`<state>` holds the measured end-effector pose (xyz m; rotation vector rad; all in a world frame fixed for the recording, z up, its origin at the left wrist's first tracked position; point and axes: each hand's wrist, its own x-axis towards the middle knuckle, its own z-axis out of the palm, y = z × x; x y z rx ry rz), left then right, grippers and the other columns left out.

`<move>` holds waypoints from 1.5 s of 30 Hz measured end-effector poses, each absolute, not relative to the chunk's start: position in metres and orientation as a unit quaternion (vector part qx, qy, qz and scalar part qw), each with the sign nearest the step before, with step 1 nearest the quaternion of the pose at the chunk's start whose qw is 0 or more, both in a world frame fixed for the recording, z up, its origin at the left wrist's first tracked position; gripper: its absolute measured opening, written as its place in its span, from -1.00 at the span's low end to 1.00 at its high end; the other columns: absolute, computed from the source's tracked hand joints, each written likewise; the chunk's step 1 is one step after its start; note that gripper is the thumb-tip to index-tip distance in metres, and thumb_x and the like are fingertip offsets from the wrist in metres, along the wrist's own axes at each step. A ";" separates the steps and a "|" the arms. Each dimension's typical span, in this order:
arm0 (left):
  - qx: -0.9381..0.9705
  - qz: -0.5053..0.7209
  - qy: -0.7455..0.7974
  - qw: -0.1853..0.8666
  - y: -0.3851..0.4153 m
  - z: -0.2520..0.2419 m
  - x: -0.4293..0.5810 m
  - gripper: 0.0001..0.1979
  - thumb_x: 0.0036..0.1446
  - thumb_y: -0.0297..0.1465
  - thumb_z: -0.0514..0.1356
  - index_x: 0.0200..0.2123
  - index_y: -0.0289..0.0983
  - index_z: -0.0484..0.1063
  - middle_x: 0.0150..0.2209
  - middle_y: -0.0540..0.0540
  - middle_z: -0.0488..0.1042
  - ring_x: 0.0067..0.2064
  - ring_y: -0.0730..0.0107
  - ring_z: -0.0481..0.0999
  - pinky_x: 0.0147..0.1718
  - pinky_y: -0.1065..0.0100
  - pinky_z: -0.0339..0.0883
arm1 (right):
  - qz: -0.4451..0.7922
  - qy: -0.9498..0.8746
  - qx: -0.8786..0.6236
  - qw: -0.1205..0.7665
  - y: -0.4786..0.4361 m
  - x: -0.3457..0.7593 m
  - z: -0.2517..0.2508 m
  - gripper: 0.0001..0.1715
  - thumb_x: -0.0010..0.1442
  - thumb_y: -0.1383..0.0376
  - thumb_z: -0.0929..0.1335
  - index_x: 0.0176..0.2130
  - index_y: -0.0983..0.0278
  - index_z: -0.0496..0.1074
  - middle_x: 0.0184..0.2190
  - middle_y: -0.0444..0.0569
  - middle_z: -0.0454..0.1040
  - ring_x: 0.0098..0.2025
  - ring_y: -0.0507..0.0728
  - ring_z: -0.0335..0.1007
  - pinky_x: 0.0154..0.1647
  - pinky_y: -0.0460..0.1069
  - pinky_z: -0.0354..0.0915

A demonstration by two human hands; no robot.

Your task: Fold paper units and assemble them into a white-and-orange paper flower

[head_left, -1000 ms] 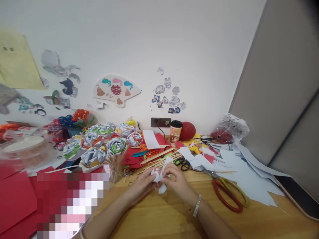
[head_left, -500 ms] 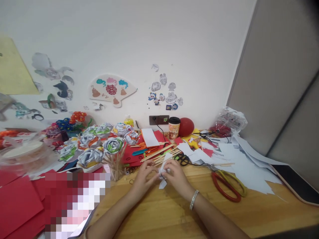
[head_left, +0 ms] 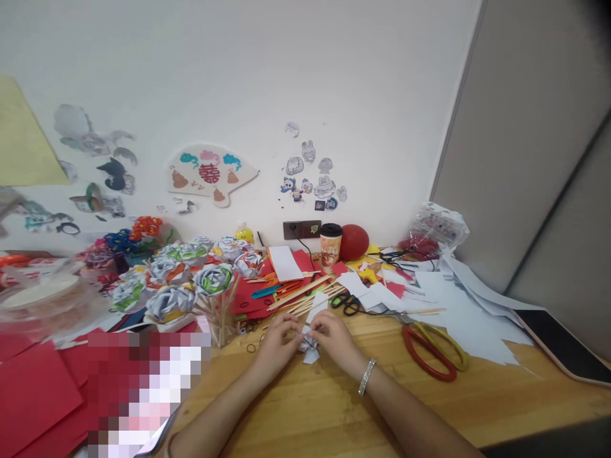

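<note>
Between my two hands, just above the wooden table, is a folded piece of white paper (head_left: 310, 352). A long flat end of it sticks out beyond my fingers, and a crumpled, folded part shows nearer me. My left hand (head_left: 280, 340) pinches it from the left side. From the right, my right hand (head_left: 333, 336) pinches it too, with a sparkly bracelet (head_left: 366, 377) on that wrist. The fingertips of both hands nearly meet and cover part of the folds. Thin wooden sticks (head_left: 298, 299) lie just beyond my hands.
Paper flowers (head_left: 214, 278) in white with coloured edges crowd the left. Red paper (head_left: 35, 397) and a blurred-out bright device lie front left. Black scissors (head_left: 346, 304), large red-and-yellow scissors (head_left: 429, 353), white sheets (head_left: 468, 318) and a tablet (head_left: 568, 346) are right. A cup (head_left: 331, 245) stands behind.
My fingers have shifted along the paper, so more of its crumpled folds now show between my hands. The view has moved slightly.
</note>
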<state>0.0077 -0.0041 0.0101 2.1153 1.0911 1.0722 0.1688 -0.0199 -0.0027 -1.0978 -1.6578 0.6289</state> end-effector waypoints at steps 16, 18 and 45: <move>0.417 0.361 0.271 0.789 -0.016 0.014 0.021 -0.58 0.06 -0.07 0.08 -0.22 -0.32 0.32 -0.35 -0.16 0.47 -0.41 0.33 0.48 -0.43 0.34 0.35 | 0.160 -0.637 -0.445 0.609 -0.033 0.150 -0.002 -0.90 0.10 0.42 0.24 -0.42 0.24 0.24 -0.38 -0.08 0.24 -0.30 0.08 0.22 -0.37 -0.08 0.21; 0.383 0.386 0.245 0.802 -0.016 0.016 0.021 -0.67 0.09 -0.17 0.09 -0.22 -0.32 0.34 -0.32 -0.16 0.47 -0.35 0.33 0.48 -0.37 0.34 0.35 | 0.155 -0.663 -0.422 0.599 -0.035 0.149 0.000 -0.91 0.09 0.44 0.26 -0.40 0.25 0.27 -0.36 -0.07 0.27 -0.28 0.09 0.23 -0.31 -0.06 0.21; 0.497 0.393 0.245 0.734 -0.028 0.027 0.019 -0.91 -0.12 -0.43 0.20 -0.51 -0.30 0.31 -0.62 0.01 0.38 -0.55 0.47 0.34 -0.56 0.48 0.13 | 0.320 -0.655 -0.373 0.574 -0.032 0.157 0.008 -0.88 0.08 0.24 0.33 -0.34 0.25 0.35 -0.34 -0.07 0.34 -0.22 0.11 0.26 -0.16 -0.01 0.21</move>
